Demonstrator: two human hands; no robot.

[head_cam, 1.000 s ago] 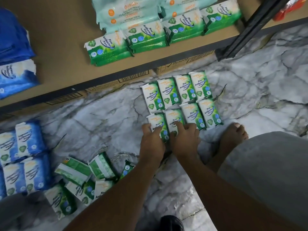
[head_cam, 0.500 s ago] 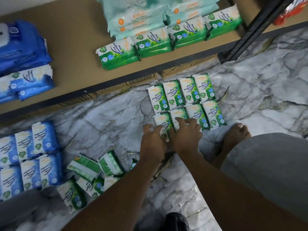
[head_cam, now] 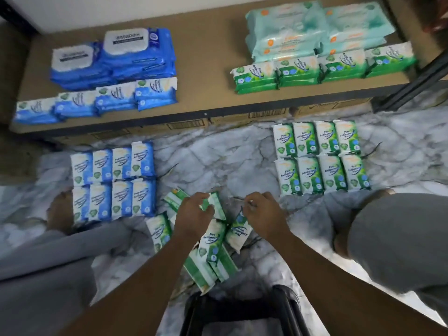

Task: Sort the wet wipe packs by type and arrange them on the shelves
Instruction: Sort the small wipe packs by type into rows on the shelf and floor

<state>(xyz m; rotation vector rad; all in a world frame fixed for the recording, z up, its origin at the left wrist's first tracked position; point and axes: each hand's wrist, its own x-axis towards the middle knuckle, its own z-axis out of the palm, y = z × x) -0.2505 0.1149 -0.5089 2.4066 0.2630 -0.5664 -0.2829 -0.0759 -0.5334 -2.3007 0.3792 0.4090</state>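
Pinching green pack (head_cam: pixel 215 206) w/ L hand (head_cam: pixel 192 217) fingers, above loose pile (head_cam: pixel 213 241) on floor (head_cam: pixel 218 161). Can't tell grip of curled R hand (head_cam: pixel 265 213) fingers.

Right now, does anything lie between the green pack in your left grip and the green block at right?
Nothing on the floor: bare marble separates the green pack, held in the left grip, from the green block. Only the right grip hangs near that path.
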